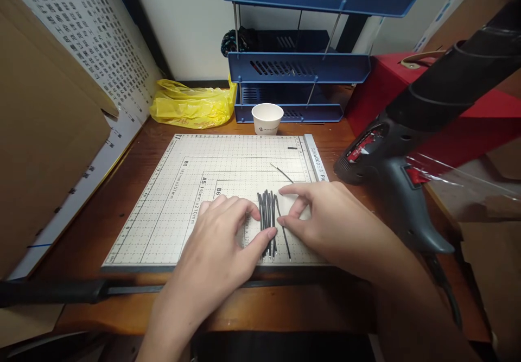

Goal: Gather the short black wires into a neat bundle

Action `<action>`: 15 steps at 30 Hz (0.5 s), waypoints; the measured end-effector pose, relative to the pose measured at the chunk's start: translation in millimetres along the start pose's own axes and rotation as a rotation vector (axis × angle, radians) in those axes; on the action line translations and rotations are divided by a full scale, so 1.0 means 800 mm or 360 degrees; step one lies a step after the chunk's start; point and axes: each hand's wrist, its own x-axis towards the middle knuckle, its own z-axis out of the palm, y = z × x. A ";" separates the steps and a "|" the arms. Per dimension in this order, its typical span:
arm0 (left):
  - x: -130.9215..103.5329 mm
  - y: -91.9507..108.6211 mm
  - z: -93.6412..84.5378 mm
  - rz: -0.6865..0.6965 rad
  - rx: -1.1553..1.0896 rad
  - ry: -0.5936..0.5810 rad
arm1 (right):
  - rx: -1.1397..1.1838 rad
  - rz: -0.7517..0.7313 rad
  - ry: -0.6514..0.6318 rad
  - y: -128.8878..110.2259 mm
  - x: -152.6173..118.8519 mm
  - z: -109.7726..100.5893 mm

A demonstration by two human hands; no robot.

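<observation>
Several short black wires point(267, 210) with bare ends lie side by side in a bunch on the gridded board of a paper trimmer point(163, 204). My left hand point(222, 242) curls around the bunch, its thumb across the wires and its index finger against their left side. One black wire point(285, 238) lies slightly apart on the right. Beside it, my right hand point(317, 210) has thumb and index finger spread, with nothing visible between the tips. Another thin wire point(280, 171) sticks out beyond my right fingers, partly hidden. A small black piece point(292, 147) rests near the board's top right.
A white paper cup point(267, 119) stands behind the board, before a blue tiered tray rack point(299, 69). To its left lies a yellow plastic bag point(193, 103). A heat gun point(407, 139) is close on the right, near a red box point(378, 74). The trimmer's black handle point(52, 291) extends along the front left.
</observation>
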 end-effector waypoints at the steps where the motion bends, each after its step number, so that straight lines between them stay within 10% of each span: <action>1: 0.000 0.000 0.000 0.0006 0.0005 0.0010 | -0.0028 0.0010 0.0014 -0.003 0.001 0.000; 15: 0.000 0.002 0.001 0.0033 -0.0009 0.0031 | -0.0067 0.0001 0.0128 -0.008 0.007 0.003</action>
